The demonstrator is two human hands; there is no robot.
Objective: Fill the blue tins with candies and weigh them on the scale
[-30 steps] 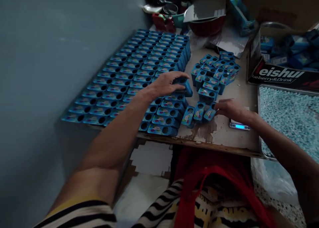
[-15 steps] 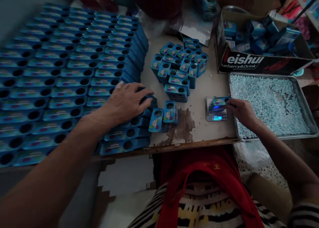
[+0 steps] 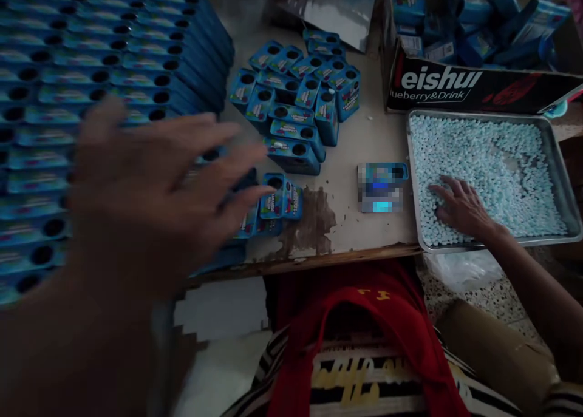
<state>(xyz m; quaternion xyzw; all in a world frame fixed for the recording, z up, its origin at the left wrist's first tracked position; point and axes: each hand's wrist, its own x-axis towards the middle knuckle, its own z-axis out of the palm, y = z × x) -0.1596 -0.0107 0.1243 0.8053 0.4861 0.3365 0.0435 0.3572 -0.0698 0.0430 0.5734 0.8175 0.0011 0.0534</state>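
My left hand [image 3: 159,186], large and blurred, is raised over the left rows of blue boxes [image 3: 132,59], its fingers spread and nothing seen in them. Two small blue boxes [image 3: 281,197] stand just past its fingertips. My right hand [image 3: 462,207] rests in the pale blue pellets [image 3: 496,174] of a metal tray [image 3: 412,162], fingers apart and touching the pellets. Between the hands, one blue box [image 3: 396,172] lies at a pixelated patch on the table. A loose cluster of upright blue boxes [image 3: 296,132] with round holes in their tops stands at the middle.
An open carton [image 3: 492,89] of jumbled blue boxes stands behind the tray. The wooden table edge [image 3: 319,264] runs in front of a red apron [image 3: 337,289]. A clear plastic bag [image 3: 464,270] hangs below the tray. Papers [image 3: 337,10] lie at the back.
My left hand has lifted off the boxes and come closer to the camera. My right hand has let go of the box at the pixelated patch and moved into the pellets. The view has shifted.
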